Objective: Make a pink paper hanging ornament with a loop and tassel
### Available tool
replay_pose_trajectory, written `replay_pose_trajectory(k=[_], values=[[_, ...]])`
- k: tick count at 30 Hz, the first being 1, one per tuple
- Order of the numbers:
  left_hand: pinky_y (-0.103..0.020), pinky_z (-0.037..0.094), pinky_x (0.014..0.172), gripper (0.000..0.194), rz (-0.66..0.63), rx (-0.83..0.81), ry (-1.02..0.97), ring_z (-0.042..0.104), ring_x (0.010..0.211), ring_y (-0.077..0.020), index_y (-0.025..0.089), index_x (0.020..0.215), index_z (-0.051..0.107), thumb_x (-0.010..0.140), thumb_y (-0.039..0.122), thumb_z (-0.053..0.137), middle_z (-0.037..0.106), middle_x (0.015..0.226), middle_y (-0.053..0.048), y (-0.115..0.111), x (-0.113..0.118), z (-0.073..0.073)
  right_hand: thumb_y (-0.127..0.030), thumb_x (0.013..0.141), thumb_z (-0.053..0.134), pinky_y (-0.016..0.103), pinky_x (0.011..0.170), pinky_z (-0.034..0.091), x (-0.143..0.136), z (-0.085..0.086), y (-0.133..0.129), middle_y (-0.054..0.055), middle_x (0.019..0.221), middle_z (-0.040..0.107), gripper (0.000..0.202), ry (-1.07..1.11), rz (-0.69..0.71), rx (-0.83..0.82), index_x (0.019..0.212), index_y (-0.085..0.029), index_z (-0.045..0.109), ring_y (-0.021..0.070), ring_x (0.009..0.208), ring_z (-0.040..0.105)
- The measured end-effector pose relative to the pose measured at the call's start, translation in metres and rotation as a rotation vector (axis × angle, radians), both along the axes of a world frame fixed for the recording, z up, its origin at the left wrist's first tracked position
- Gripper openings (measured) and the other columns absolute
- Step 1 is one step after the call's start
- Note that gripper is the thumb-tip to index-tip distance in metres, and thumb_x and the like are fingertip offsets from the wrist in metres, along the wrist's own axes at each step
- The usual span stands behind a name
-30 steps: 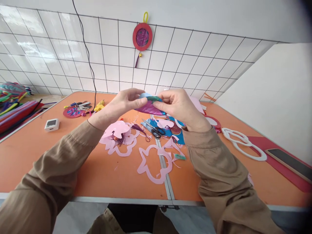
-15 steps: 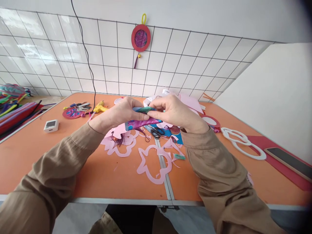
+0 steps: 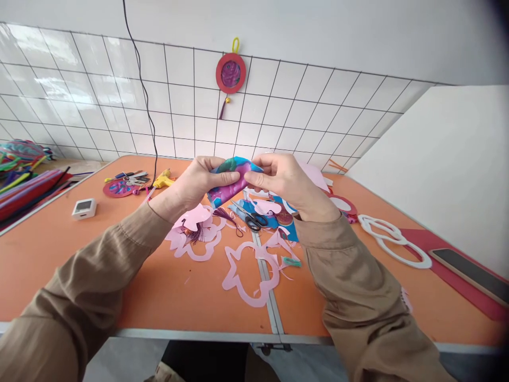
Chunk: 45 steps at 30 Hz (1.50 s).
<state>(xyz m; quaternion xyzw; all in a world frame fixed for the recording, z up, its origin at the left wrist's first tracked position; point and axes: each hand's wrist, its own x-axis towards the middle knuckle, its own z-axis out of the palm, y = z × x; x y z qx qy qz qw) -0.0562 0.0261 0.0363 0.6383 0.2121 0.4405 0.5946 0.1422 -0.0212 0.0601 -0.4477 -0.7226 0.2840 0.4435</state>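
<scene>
A shiny blue and purple patterned piece (image 3: 228, 191) is held up above the orange table, bent between both hands. My left hand (image 3: 201, 180) grips its left side, thumb on the front face. On its right side my right hand (image 3: 278, 178) pinches it with thumb and fingers, the two thumb tips close together. Below lie black-handled scissors (image 3: 254, 220), partly over blue patterned material (image 3: 292, 229). Pink cut-outs are around them: a stacked flower shape (image 3: 194, 217) to the left and an outline frame (image 3: 258, 302) nearer the front edge.
A yellow glue gun (image 3: 162, 179), a red-rimmed disc (image 3: 117, 189) and a small white device (image 3: 84, 208) are at the left. White rings (image 3: 413, 260) and a phone (image 3: 469, 273) on red sheet lie right. A round ornament (image 3: 230, 73) hangs on the tiles.
The patterned piece has been tilted and opened out, showing more of its purple and blue face. Both thumbs have shifted on it. The whole view has moved slightly.
</scene>
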Motion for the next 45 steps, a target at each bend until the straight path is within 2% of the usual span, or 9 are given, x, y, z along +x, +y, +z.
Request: replay_pose_trajectory(k=[5, 12, 18, 21, 26, 30, 33, 38, 45], values=[[-0.022, 0.044, 0.052, 0.041, -0.033, 0.018, 0.025, 0.058, 0.057, -0.0092, 0.014, 0.075, 0.082, 0.056, 0.043, 0.104, 0.071, 0.065, -0.001, -0.004, -0.002, 0.004, -0.037, 0.079, 0.086, 0.027, 0.052, 0.044, 0.0, -0.002, 0.002, 0.001, 0.061, 0.064, 0.029, 0.037, -0.025, 0.027, 0.069, -0.02, 0.065, 0.0121, 0.057, 0.057], [-0.022, 0.039, 0.045, 0.041, -0.033, -0.035, 0.063, 0.052, 0.049, -0.0078, 0.013, 0.074, 0.079, 0.058, 0.043, 0.102, 0.066, 0.059, 0.0, -0.007, 0.002, 0.001, -0.039, 0.078, 0.087, 0.026, 0.051, 0.045, -0.001, -0.006, 0.003, 0.0, 0.06, 0.064, 0.03, 0.002, -0.003, 0.056, 0.07, -0.019, 0.066, 0.0117, 0.056, 0.058], [-0.021, 0.028, 0.04, 0.029, 0.16, -0.045, 0.096, 0.043, 0.042, -0.0049, 0.012, 0.068, 0.075, 0.07, 0.031, 0.096, 0.054, 0.049, 0.003, -0.009, 0.001, -0.006, -0.033, 0.088, 0.077, 0.028, 0.057, 0.05, 0.008, -0.004, 0.006, 0.001, 0.063, 0.067, 0.019, -0.012, -0.056, 0.061, 0.077, -0.02, 0.069, 0.0129, 0.057, 0.061], [-0.02, 0.027, 0.039, 0.033, 0.223, -0.171, 0.168, 0.043, 0.04, -0.0049, 0.013, 0.059, 0.069, 0.071, 0.03, 0.096, 0.052, 0.046, 0.003, -0.015, -0.004, -0.026, -0.021, 0.088, 0.073, 0.03, 0.067, 0.053, 0.019, -0.023, 0.011, 0.002, 0.073, 0.073, 0.007, -0.244, -0.08, 0.004, 0.082, -0.02, 0.071, 0.0164, 0.068, 0.069], [-0.021, 0.039, 0.041, 0.036, 0.18, -0.421, 0.155, 0.051, 0.042, -0.0084, 0.014, 0.065, 0.075, 0.058, 0.041, 0.099, 0.062, 0.05, 0.0, -0.034, -0.013, -0.074, -0.018, 0.091, 0.069, 0.031, 0.075, 0.047, 0.029, -0.081, 0.013, 0.007, 0.091, 0.079, 0.008, -0.897, -0.173, -0.142, 0.092, -0.018, 0.076, 0.0228, 0.091, 0.073], [-0.021, 0.036, 0.041, 0.039, 0.18, -0.489, 0.122, 0.053, 0.044, -0.0089, 0.014, 0.066, 0.075, 0.054, 0.041, 0.1, 0.066, 0.055, -0.003, -0.05, -0.014, -0.093, -0.02, 0.096, 0.063, 0.032, 0.075, 0.044, 0.03, -0.107, 0.012, 0.012, 0.103, 0.078, 0.013, -0.977, -0.234, -0.167, 0.097, -0.017, 0.076, 0.0267, 0.101, 0.072], [-0.021, 0.03, 0.038, 0.041, 0.161, -0.513, 0.08, 0.046, 0.039, -0.0068, 0.014, 0.063, 0.072, 0.051, 0.04, 0.102, 0.062, 0.05, 0.0, -0.056, -0.01, -0.095, -0.02, 0.092, 0.069, 0.031, 0.076, 0.043, 0.033, -0.108, 0.017, 0.01, 0.104, 0.078, 0.017, -0.971, -0.231, -0.173, 0.107, -0.018, 0.076, 0.0263, 0.103, 0.071], [-0.019, 0.034, 0.041, 0.043, 0.15, -0.502, 0.041, 0.049, 0.044, -0.0061, 0.014, 0.064, 0.073, 0.049, 0.04, 0.104, 0.064, 0.055, 0.0, -0.058, -0.01, -0.095, -0.02, 0.084, 0.076, 0.03, 0.072, 0.042, 0.04, -0.099, 0.021, 0.005, 0.096, 0.078, 0.027, -0.92, -0.187, -0.225, 0.111, -0.018, 0.077, 0.0225, 0.091, 0.071], [-0.021, 0.034, 0.04, 0.049, 0.115, -0.486, 0.063, 0.047, 0.041, -0.0062, 0.014, 0.063, 0.069, 0.052, 0.046, 0.104, 0.059, 0.051, 0.001, -0.06, -0.018, -0.096, -0.014, 0.079, 0.076, 0.031, 0.072, 0.046, 0.043, -0.097, 0.024, 0.006, 0.093, 0.078, 0.038, -0.877, -0.195, -0.228, 0.117, -0.018, 0.078, 0.0255, 0.089, 0.072]])
